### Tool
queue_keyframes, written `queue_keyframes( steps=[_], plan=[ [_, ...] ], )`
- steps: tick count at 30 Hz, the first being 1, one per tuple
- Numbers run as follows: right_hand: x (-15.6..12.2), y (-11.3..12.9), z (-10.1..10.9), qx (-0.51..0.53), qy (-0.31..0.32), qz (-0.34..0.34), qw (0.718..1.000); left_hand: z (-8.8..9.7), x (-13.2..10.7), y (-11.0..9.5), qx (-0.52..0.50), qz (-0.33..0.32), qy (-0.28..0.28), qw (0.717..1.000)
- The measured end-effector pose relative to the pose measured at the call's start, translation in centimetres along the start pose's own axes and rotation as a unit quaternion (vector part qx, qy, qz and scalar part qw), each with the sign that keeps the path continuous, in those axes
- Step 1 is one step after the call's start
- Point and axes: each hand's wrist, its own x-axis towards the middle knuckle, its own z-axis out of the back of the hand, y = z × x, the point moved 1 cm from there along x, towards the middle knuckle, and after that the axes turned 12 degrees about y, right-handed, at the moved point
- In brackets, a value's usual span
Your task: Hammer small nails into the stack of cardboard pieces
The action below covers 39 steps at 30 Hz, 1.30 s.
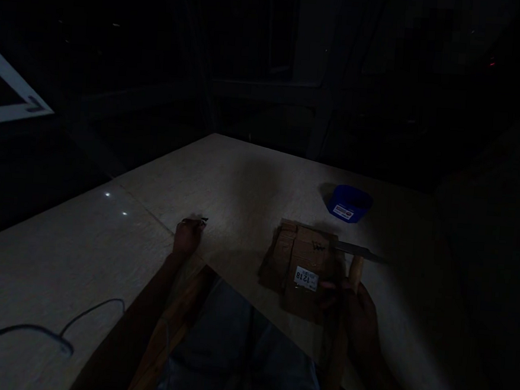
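My left hand (187, 237) is closed near the table's edge, with a small dark object (203, 220) poking out past the fingers; its kind cannot be made out. My right hand (361, 315) grips the wooden handle of a hammer-like tool (356, 272). A narrow grey metal piece lies across the top of that handle, over the right side of a worn piece of brown cardboard (307, 252). The cardboard bears a white label reading 1218, upside down to me. Dim light hides most of the right fingers.
A blue plastic tub (351, 204) with a white label stands behind the cardboard on the pale table (226, 175). At the lower left, a dark cable (32, 327) curves over the surface. My legs (240, 348) are at the front edge. The surroundings are very dark.
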Motion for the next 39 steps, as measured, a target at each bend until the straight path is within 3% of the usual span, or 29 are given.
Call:
queue_keyframes(
  steps=[7, 13, 19, 22, 25, 29, 31, 35, 39],
  plan=[
    [0.0, 0.1, 0.1, -0.02, -0.003, -0.023, 1.0, 2.1, 0.7, 2.7, -0.019, -0.084, 0.068, 0.994],
    [-0.1, 0.0, 0.2, -0.011, -0.007, -0.012, 1.0, 3.9, 0.8, 3.7, 0.015, -0.084, 0.123, 0.989],
    [0.3, -0.4, 0.5, -0.002, 0.003, -0.018, 1.0, 4.7, -0.4, 4.5, 0.062, -0.034, 0.111, 0.991],
    [0.3, -0.3, 0.4, 0.005, -0.001, -0.015, 1.0, 4.7, -1.3, 3.5, 0.041, 0.005, 0.061, 0.997],
    [0.1, 0.0, 0.0, 0.006, -0.003, 0.002, 1.0, 4.3, -1.9, 0.3, -0.056, 0.014, -0.017, 0.998],
    [0.2, -0.1, -0.5, -0.003, 0.007, 0.016, 1.0, 3.0, -2.3, -7.9, -0.255, -0.036, -0.058, 0.965],
    [0.4, -0.3, -0.5, 0.0, 0.015, 0.017, 1.0, 1.9, -2.5, -12.8, -0.349, -0.079, -0.015, 0.934],
    [0.6, -1.0, -0.4, -0.003, 0.031, 0.019, 0.999, -1.5, -2.6, -21.4, -0.426, -0.122, 0.099, 0.891],
    [0.8, -1.8, -0.2, -0.003, 0.047, 0.021, 0.999, -5.4, -1.9, -26.1, -0.455, -0.147, 0.194, 0.856]
  ],
)
